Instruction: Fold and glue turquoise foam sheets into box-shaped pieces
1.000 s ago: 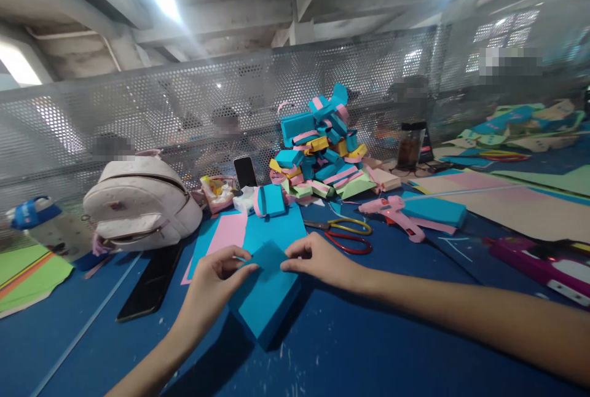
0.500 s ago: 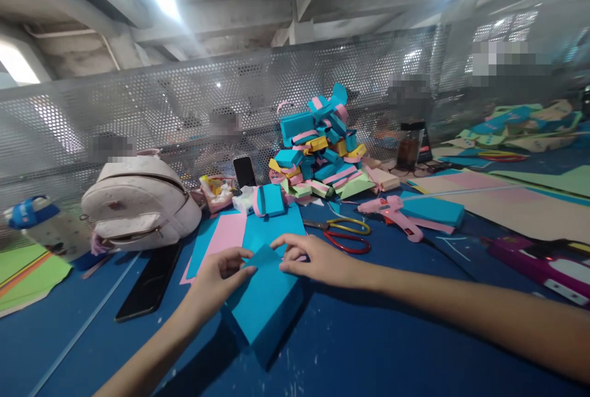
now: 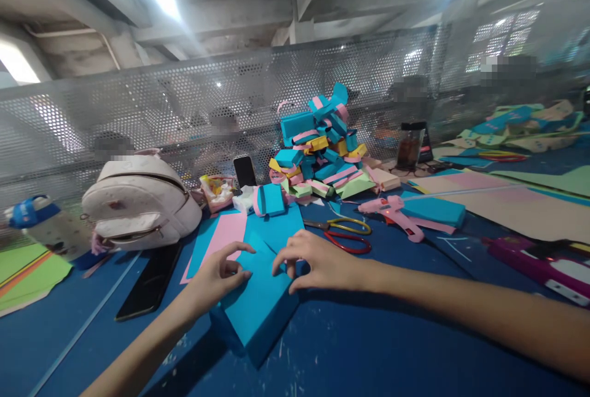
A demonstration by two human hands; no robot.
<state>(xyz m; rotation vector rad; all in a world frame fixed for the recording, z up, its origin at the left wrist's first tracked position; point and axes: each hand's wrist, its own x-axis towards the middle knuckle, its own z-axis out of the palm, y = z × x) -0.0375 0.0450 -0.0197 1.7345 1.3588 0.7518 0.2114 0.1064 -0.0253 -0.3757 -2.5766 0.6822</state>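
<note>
Head camera: a blue paper box [image 3: 258, 317] sits at the near middle of the blue worktop [image 3: 369, 348], one corner pointing towards the wearer; whether its underside rests flat cannot be told. At its left edge is the left hand [image 3: 216, 277], thumb and forefinger curved and parted; whether its grip has hold of the paper cannot be told. Over the box's right side, the right hand [image 3: 318, 265] keeps a loose, unclosed grip, fingers bent down to the paper and thumb apart from them. Just beyond lie a blue sheet [image 3: 288, 225] and a pink sheet [image 3: 228, 234], with a small pink-banded blue box [image 3: 271, 200] at the far end. Scissors [image 3: 350, 228] with one yellow and one red loop lie beyond the right hand, and a pink glue gun [image 3: 401, 219] is further right. Leftward are a dark phone [image 3: 150, 280] and a white backpack [image 3: 142, 206]. Farther back, a heap of coloured paper pieces [image 3: 327, 151] stands before a perforated partition [image 3: 193, 102].
</note>
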